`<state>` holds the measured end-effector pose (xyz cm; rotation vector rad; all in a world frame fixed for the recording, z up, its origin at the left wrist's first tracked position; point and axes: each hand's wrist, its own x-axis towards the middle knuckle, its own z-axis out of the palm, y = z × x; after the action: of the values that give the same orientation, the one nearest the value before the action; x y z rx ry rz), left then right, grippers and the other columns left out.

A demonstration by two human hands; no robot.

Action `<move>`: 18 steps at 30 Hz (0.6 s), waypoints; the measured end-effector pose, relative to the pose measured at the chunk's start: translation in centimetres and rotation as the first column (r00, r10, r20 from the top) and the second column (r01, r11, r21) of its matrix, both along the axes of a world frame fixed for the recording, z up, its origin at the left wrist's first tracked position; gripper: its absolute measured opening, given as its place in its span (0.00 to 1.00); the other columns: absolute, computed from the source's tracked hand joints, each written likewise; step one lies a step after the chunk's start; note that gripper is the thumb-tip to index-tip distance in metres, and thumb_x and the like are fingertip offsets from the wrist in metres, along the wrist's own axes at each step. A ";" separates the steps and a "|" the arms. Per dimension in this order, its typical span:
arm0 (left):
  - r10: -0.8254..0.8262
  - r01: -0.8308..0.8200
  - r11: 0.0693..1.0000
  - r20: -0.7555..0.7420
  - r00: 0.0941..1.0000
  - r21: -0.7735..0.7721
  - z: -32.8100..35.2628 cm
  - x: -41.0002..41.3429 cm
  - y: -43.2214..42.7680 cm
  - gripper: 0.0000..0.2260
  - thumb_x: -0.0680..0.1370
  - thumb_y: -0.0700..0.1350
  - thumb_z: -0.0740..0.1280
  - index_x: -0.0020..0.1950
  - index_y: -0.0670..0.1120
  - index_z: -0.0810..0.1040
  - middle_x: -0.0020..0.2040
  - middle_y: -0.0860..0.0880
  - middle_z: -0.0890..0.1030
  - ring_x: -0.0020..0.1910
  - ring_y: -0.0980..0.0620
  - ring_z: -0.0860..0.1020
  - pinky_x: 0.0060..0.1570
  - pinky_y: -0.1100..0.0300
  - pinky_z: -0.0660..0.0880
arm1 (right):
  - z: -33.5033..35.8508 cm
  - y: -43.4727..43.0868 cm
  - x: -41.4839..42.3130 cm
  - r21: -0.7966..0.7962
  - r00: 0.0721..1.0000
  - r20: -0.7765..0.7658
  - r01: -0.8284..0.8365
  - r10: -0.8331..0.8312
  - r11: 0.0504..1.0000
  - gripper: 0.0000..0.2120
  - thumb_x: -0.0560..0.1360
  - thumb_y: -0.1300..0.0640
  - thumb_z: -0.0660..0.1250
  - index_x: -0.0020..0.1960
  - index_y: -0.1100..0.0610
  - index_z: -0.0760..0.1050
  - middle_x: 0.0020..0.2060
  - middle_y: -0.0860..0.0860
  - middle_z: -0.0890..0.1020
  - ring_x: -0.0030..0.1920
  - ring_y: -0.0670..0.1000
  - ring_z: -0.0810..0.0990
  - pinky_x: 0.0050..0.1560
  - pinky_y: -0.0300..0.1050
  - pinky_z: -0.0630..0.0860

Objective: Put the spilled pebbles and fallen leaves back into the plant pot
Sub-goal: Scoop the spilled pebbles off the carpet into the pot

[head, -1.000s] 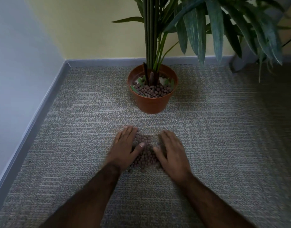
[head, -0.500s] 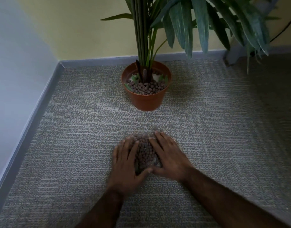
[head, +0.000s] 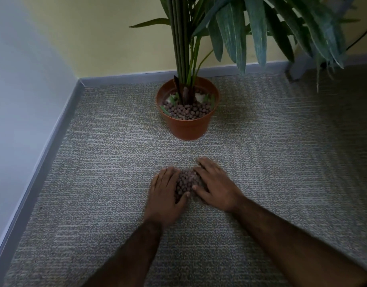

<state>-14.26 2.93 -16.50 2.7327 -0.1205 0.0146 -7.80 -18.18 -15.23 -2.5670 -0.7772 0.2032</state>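
A heap of small brown pebbles (head: pixel 186 182) lies on the grey carpet (head: pixel 108 162), pressed together between my two hands. My left hand (head: pixel 167 195) cups the heap's left side, palm down, fingers together. My right hand (head: pixel 214 185) cups its right side, fingers curved over the far edge. Farther back stands the orange plant pot (head: pixel 187 127), upright, with brown pebbles (head: pixel 187 110) and small green leaves (head: pixel 164 109) inside around the stems. Part of the heap is hidden under my fingers.
Tall green stems and long drooping leaves (head: pixel 240 34) rise from the pot and hang over the right side. A grey skirting board (head: pixel 43 146) and pale wall run along the left; a yellow wall (head: pixel 116 38) closes the back.
Both hands have drawn closer together, squeezing the spread pebbles into a tighter, higher heap. The view has shifted slightly.
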 end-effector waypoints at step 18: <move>-0.124 0.123 0.991 -0.024 0.992 -0.048 0.0 2.9 -0.5 0.29 0.83 0.54 0.56 0.83 0.47 0.58 0.83 0.49 0.57 0.82 0.53 0.52 0.81 0.58 0.44 | -0.2 2.6 -0.8 -0.154 0.997 0.072 0.029 -0.018 0.988 0.34 0.80 0.42 0.54 0.81 0.57 0.57 0.80 0.59 0.59 0.81 0.60 0.54 0.81 0.57 0.50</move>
<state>-11.31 2.39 -16.51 2.6729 -0.2779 -0.0534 -8.65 -15.58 -15.46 -2.7414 -0.7842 0.1726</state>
